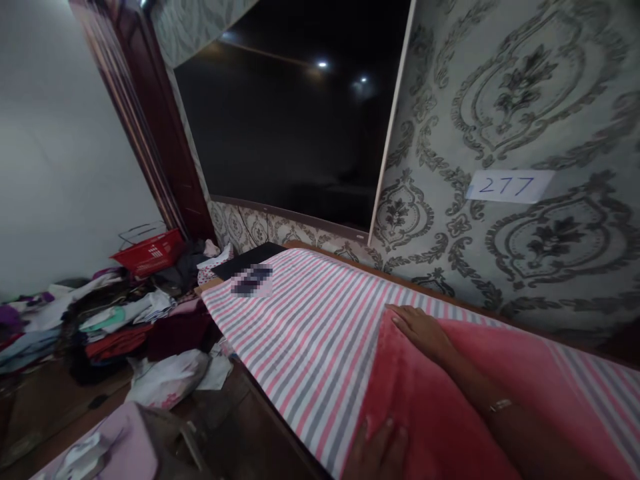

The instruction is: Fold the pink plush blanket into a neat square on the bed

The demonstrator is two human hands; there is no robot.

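Observation:
A red, plush-looking cloth (pixel 425 407) lies on a pink, grey and white striped cover (pixel 305 313) spread over a table. My right hand (pixel 420 330) rests flat on the far left corner of the red cloth, fingers stretched out to the left. A bracelet circles that wrist. Nearer to me, at the bottom edge of the view, my left hand (pixel 377 453) lies on the left edge of the same cloth with its fingers apart. Part of the left hand is cut off by the frame. The right forearm crosses over the cloth and hides some of it.
A blurred-out dark item (pixel 253 280) and a black flat panel (pixel 250 260) are at the table's far left end. Piles of clothes (pixel 130 333) and a red basket (pixel 150 252) stand left. A large screen (pixel 300 120) hangs on the wall behind.

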